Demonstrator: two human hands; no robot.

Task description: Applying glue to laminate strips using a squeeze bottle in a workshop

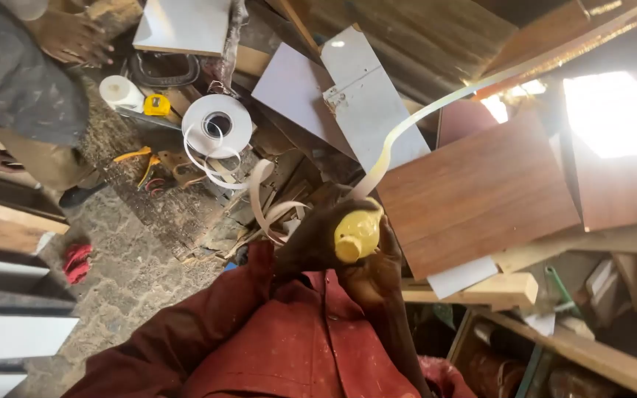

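Observation:
My left hand (310,237) comes out of a red sleeve and meets my right hand (379,274) in the middle of the view. Between them is a small yellow plastic bottle (357,234); my right hand wraps it from below, and my left hand touches its side. A long white edge-banding strip (407,125) rises from just above my hands and curves up to the right. Which hand pinches the strip's lower end is hidden. A brown wood-grain panel (477,195) lies just right of my hands.
A white roll of edge banding (217,125) with loose coils lies on the floor, near a yellow tape measure (157,105) and a smaller white roll (121,92). White boards (366,96) lean behind. Another person (16,81) stands at top left. Timber offcuts (481,289) crowd the right.

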